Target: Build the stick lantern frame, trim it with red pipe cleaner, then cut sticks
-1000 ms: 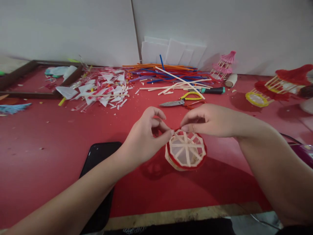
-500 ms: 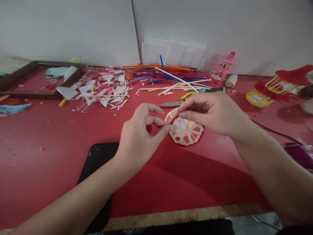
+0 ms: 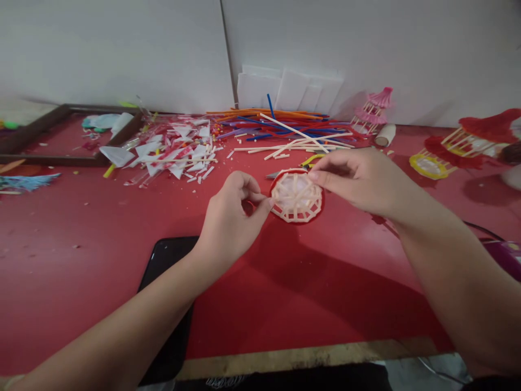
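Note:
A small round piece of pale sticks (image 3: 296, 196), laid like wheel spokes with a red rim and a whitish middle, is held tilted over the red table. My left hand (image 3: 240, 212) pinches its left edge between thumb and fingertips. On the upper right edge, my right hand (image 3: 356, 182) grips it between thumb and index finger. Behind the piece, partly covered by it and by my right hand, lies a tool with yellow handles (image 3: 313, 161) and metal blades. A black phone (image 3: 171, 282) lies under my left forearm.
Pale sticks (image 3: 293, 145) and coloured stems (image 3: 280, 127) lie along the wall. Scraps of white and red paper (image 3: 175, 144) are heaped left of them, beside a dark frame (image 3: 52, 159). Pink (image 3: 372, 111) and red tiered models (image 3: 456, 149) stand at the right.
The round piece has moved left and slightly up, tilting to show its whole spoked face. My left hand's fingers have closed on its left edge.

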The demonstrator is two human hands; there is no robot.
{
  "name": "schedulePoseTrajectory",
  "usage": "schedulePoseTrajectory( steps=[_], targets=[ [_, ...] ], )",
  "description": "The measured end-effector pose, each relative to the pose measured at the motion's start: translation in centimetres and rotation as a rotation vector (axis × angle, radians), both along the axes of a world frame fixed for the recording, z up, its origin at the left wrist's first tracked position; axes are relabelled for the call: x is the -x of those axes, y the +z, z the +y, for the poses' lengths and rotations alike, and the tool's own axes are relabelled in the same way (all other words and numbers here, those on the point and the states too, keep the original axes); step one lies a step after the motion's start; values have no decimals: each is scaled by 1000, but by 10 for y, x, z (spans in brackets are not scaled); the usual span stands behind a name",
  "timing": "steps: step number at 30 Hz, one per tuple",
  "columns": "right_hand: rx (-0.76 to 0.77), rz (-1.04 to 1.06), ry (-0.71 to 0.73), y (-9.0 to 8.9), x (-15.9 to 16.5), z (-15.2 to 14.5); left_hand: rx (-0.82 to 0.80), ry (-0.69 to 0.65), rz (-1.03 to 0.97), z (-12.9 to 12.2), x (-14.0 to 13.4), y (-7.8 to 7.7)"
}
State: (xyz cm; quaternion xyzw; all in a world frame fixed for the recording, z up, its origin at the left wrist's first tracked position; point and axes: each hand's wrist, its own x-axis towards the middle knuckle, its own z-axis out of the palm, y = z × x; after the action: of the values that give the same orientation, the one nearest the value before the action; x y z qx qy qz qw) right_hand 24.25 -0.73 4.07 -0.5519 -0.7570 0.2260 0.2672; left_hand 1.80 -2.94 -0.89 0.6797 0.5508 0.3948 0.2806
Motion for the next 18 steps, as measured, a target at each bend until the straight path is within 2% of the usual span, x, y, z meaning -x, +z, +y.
schedulePoseTrajectory(
  steps=[5, 13, 18],
  targets=[
    [80, -64, 36, -1, -4, 4, 46, -8, -56, 3, 1, -1],
    [-9, -87, 72, -3, 1, 4, 80, -27, -136, 5, 1, -3],
    [-8, -98, 67, -4, 0, 6, 87, -51, -178, 6, 0, -3]
  ],
)
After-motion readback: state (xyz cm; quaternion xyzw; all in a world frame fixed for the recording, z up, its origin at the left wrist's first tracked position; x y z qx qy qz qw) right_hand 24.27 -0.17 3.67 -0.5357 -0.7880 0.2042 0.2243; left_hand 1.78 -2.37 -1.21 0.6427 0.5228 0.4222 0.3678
